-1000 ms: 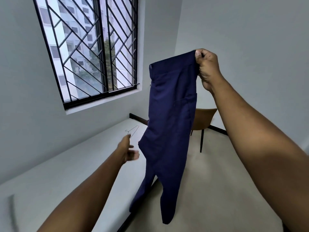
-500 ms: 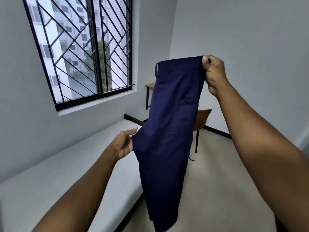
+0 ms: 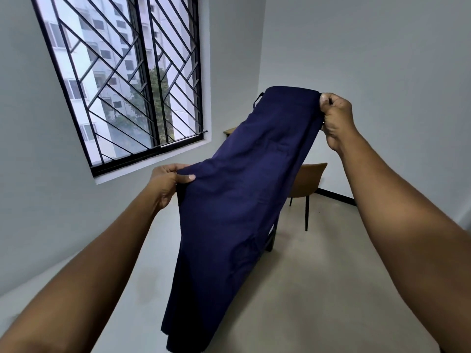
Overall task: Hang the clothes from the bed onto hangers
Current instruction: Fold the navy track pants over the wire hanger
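We hold navy trousers [image 3: 237, 200] aloft: right hand [image 3: 336, 121] pinching waistband up high, left hand [image 3: 167, 182] pinching side edge lower down; legs hang below both.

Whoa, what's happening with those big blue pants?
A person is holding a pair of dark navy fabric trousers up in the air with both hands. The right hand grips the waistband at the top, and the left hand pinches a side edge lower down, so the cloth stretches between them. The legs hang down near the white bed. No hanger is in view, so the trousers are not hung yet.
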`<state>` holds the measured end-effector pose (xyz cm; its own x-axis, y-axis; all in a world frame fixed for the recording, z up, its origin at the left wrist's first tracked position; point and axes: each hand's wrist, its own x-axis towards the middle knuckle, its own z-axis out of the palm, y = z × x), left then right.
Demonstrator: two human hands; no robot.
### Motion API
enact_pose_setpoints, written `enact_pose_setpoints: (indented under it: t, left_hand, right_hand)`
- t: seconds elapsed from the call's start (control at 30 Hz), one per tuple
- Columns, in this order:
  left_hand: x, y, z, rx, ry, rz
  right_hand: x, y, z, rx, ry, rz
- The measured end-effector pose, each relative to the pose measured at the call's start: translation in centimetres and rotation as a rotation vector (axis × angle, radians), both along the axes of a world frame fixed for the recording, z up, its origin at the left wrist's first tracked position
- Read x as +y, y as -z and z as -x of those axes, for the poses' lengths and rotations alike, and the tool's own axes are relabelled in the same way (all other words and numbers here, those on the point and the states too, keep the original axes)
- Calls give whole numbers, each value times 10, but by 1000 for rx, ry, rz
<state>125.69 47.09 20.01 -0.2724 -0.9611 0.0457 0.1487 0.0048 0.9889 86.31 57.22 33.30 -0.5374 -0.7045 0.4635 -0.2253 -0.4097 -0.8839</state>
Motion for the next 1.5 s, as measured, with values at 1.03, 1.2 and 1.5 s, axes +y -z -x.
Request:
enact_pose_setpoints:
  t: [1.03, 1.2, 1.5]
  left_hand:
    - [23, 200, 8, -781, 635, -284]
    - [8, 232, 11, -794, 724, -369]
    - [-130, 310, -35, -621, 740, -573]
  right_hand:
    - [-102, 145, -12, 3, -417, -401]
    - [-149, 191, -16, -9, -465, -523]
    - [-344, 269, -64, 32, -596, -706]
